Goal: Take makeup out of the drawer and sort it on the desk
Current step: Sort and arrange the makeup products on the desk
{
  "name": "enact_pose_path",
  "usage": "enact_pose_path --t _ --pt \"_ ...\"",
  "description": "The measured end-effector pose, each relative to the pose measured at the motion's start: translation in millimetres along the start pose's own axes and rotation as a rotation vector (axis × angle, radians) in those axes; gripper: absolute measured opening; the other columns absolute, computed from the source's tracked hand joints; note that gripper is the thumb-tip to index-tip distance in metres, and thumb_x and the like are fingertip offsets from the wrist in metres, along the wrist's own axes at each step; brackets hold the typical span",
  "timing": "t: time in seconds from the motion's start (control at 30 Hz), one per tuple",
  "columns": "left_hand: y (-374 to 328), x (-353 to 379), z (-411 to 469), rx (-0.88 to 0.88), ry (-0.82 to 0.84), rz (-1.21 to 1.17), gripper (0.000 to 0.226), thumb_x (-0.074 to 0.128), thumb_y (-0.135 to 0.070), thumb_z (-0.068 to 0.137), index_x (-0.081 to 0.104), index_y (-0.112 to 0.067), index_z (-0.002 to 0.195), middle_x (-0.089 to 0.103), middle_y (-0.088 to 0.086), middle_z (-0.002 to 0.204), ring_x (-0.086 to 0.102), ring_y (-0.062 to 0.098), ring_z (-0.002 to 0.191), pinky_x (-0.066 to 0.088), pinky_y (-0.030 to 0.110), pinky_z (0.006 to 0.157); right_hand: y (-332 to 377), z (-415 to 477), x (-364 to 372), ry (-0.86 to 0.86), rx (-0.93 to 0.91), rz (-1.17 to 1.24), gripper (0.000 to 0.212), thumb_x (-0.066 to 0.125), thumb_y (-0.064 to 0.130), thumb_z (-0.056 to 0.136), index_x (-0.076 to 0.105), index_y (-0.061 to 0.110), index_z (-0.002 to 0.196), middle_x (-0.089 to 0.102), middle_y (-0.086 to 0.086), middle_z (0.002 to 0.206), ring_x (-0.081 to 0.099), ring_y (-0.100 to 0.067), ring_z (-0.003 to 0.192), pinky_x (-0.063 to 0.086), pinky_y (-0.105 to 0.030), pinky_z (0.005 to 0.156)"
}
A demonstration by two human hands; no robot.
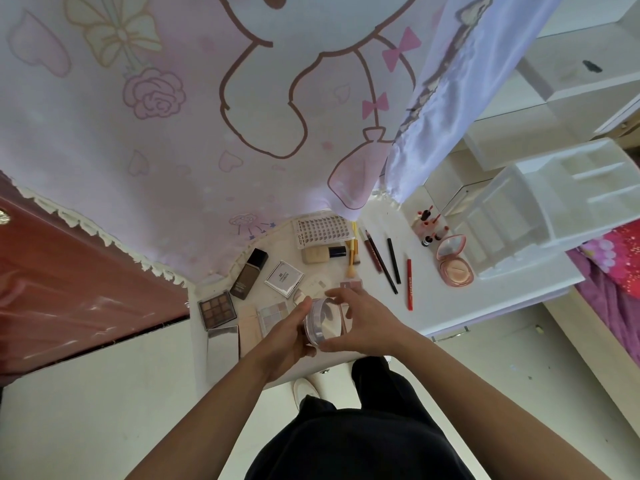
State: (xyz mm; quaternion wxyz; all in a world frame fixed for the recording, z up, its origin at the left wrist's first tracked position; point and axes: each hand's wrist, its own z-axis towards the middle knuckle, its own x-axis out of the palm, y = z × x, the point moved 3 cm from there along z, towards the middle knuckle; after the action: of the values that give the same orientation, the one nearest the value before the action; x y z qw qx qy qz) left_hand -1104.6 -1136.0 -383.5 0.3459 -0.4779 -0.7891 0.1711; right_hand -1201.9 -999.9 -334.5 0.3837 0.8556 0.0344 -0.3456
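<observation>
Powder jar (323, 322) held over desk (491, 299) — left hand (289, 344) and right hand (367, 322) both grasping it.

A clear glossy plastic jar (320, 323), a smooth white desk (491, 292), a printed cloth curtain (173, 133).

white desk (485, 299), eyeshadow palette (217, 309), red pencil (409, 285), organizer (540, 209)
</observation>
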Motion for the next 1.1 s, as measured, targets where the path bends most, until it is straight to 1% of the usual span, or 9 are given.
enact_pose_path --t 0.07,0.17,0.27,0.4,0.57,0.7,0.77,0.93,1.1 --pt "-2.6 3.1 -1.0 0.011 0.018 0.001 0.051 0.036 -0.057 0.100 0.068 -0.026 0.123 0.069 0.008 0.112 0.056 0.020 0.084 0.041 0.032 0.071 -1.5 1.3 0.9 -0.006 0.038 -0.003 0.111 0.074 0.078 0.060 0.031 0.032 0.151 0.040 0.008 0.148 0.052 -0.013 0.122 0.048 -0.036 0.102" --pt "-5.0 3.6 -0.5 0.016 0.017 0.024 0.053 0.035 -0.057 0.100 0.066 -0.023 0.126 0.069 0.009 0.105 0.058 0.019 0.083 0.040 0.030 0.069 -2.6 1.1 -1.5 -0.009 0.088 -0.014 0.089 0.062 0.080 0.072 0.049 0.024 0.140 0.058 0.007 0.132 0.059 -0.012 0.110 0.049 -0.032 0.094" --pt "-7.5 4.2 1.3 0.015 0.002 0.017 0.052 0.035 -0.055 0.101 0.064 -0.022 0.128 0.070 0.004 0.102 0.059 0.014 0.079 0.042 0.028 0.068 -2.8 1.1 -4.6 -0.057 0.044 -0.002 0.076 0.069 0.074 0.071 0.058 0.028 0.130 0.060 0.014 0.118 0.057 -0.004 0.094 0.050 -0.028 0.085" --pt "-9.4 9.5 7.1 0.002 0.011 -0.021 0.055 0.042 -0.059 0.096 0.065 -0.020 0.127 0.066 0.012 0.110 0.054 0.019 0.079 0.038 0.032 0.066 -7.9 -2.4 -7.6 -0.131 -0.051 0.001 0.085 0.080 0.064 0.062 0.050 0.036 0.136 0.049 0.017 0.131 0.054 -0.001 0.099 0.053 -0.029 0.090" --pt "-9.9 6.5 19.1 -0.041 0.012 -0.135 0.057 0.035 -0.057 0.099 0.057 -0.019 0.135 0.065 0.016 0.129 0.062 0.033 0.110 0.043 0.045 0.093 -16.7 -13.2 -22.6 -0.228 -0.129 0.029 0.080 0.086 0.042 0.067 0.047 0.036 0.137 0.043 0.016 0.127 0.055 -0.004 0.094 0.047 -0.019 0.082" --pt "-12.6 -4.0 22.1 -0.069 -0.062 -0.160 0.056 0.033 -0.056 0.100 0.054 -0.021 0.138 0.065 0.014 0.128 0.064 0.026 0.096 0.053 0.037 0.076 -41.9 -12.0 -34.5 -0.302 -0.045 0.110 0.080 0.087 0.042 0.067 0.045 0.034 0.136 0.042 0.017 0.128 0.052 0.007 0.096 0.040 -0.011 0.076" --pt "-14.6 -5.3 22.9 -0.072 -0.073 -0.174 0.054 0.032 -0.055 0.102 0.056 -0.020 0.136 0.067 0.015 0.125 0.065 0.026 0.090 0.050 0.038 0.076 -58.1 -8.2 -35.8 -0.335 0.038 0.141 0.082 0.086 0.039 0.068 0.042 0.031 0.137 0.040 0.015 0.129 0.053 0.007 0.097 0.042 -0.014 0.079" --pt "-17.4 -0.2 26.3 -0.083 -0.068 -0.220 0.053 0.026 -0.045 0.105 0.056 -0.015 0.135 0.065 0.021 0.125 0.068 0.031 0.090 0.045 0.036 0.067 -98.5 3.7 -24.7 -0.354 0.218 0.240 0.093 0.086 0.025 0.068 0.033 0.025 0.144 0.033 0.008 0.124 0.051 -0.009 0.104 0.052 -0.032 0.095" --pt "-13.9 4.7 29.9 -0.085 -0.095 -0.254 0.057 0.028 -0.051 0.103 0.055 -0.014 0.137 0.062 0.023 0.130 0.065 0.035 0.100 0.049 0.035 0.066 -136.7 16.5 3.1 -0.273 0.272 0.163 0.092 0.084 0.036 0.074 0.034 0.021 0.150 0.044 0.003 0.144 0.047 -0.017 0.126 0.037 -0.025 0.102"
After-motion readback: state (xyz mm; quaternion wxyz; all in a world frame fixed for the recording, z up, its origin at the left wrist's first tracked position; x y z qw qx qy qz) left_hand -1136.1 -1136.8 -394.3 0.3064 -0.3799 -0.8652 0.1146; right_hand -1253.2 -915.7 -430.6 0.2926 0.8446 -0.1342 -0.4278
